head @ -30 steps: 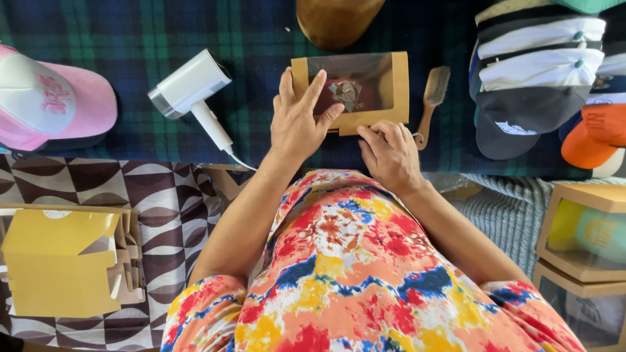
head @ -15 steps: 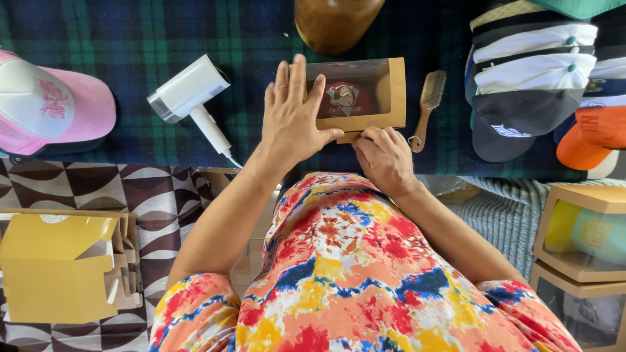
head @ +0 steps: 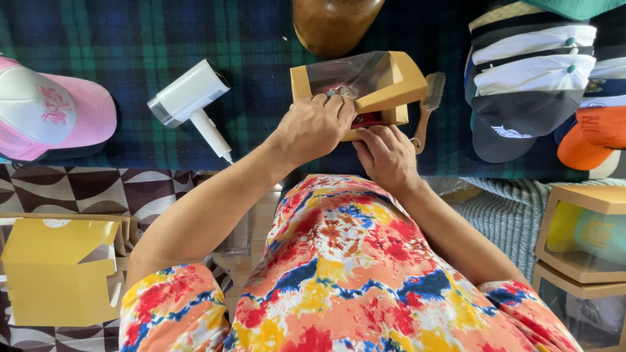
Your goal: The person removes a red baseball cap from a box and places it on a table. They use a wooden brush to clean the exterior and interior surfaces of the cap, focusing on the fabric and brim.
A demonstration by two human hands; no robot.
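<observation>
Both hands close the tan cardboard window box (head: 385, 81) on the plaid cloth (head: 130, 39): left hand (head: 313, 127) pressing its lid, right hand (head: 386, 153) pinching the front flap; tucking needed.

Just one view here, a head cam looking straight down the person's front. It sits close: the shirt (head: 352, 274) fills the bottom of the frame, both forearms run up to mid-frame, and the plaid table (head: 130, 39) spans the top edge. No second view to overlap with.
</observation>
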